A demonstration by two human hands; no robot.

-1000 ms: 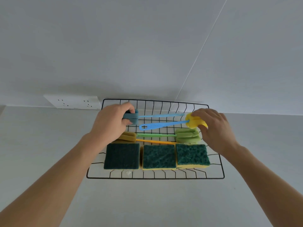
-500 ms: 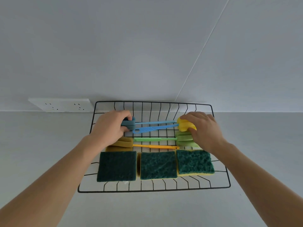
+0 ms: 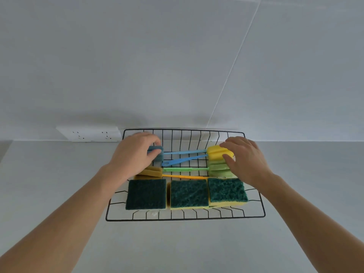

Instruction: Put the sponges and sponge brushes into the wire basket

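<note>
Three green-topped sponges (image 3: 188, 193) lie side by side along the 6 o'clock edge of the wire basket (image 3: 185, 218), touching each other. Behind them, toward 12 o'clock, four sponge brushes lie across the basket. The orange brush (image 3: 151, 172) and the green brush (image 3: 218, 170) are nearest the sponges. The blue brush (image 3: 155, 151) has its soft head at 9 o'clock, and the yellow brush (image 3: 217, 151) has its soft head at 3 o'clock, sitting on top of the green head.

The left hand (image 3: 135, 155) is closed around the blue head. The right hand (image 3: 247, 157) rests on the yellow head with fingers bent over it and thumb at its side. The hands are well apart and hide part of each head.

A white wall socket (image 3: 90, 133) sits at 10 o'clock, just beside the basket. The basket stands on a plain grey counter (image 3: 49, 184). No writing can be read anywhere.
</note>
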